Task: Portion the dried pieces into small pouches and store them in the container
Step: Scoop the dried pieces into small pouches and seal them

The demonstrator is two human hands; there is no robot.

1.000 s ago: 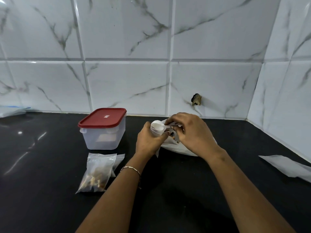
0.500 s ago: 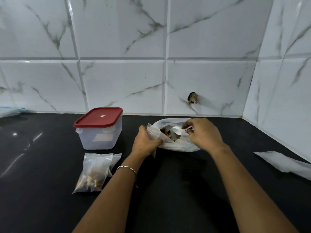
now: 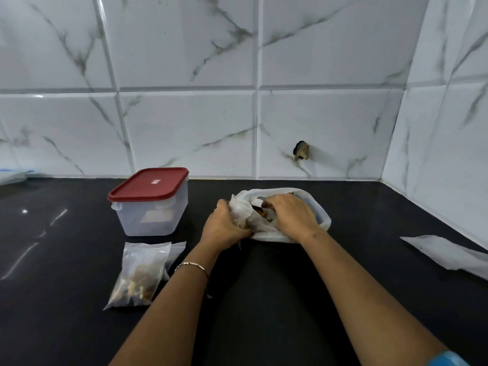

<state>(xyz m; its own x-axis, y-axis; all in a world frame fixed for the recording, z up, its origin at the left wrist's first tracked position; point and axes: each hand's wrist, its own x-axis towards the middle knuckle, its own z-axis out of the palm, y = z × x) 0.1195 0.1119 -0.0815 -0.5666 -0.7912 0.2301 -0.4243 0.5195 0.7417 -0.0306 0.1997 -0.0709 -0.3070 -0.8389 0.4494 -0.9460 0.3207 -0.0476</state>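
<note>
A large white plastic bag lies on the black counter, open, with brown dried pieces showing inside. My left hand grips a small translucent pouch at the bag's left edge. My right hand reaches down into the bag's mouth, its fingers curled around a white scoop that is mostly hidden. A filled clear pouch lies flat at the front left. Behind it stands the clear container, closed by its red lid.
An empty clear pouch sticks out from under the filled one. A crumpled white sheet lies at the right, near the corner wall. Tiled walls close the back and the right side. A pale object shows at the far left.
My right hand has carried the scoop from the pouch's mouth down into the large bag. My left hand has lowered the pouch to the bag's edge.
</note>
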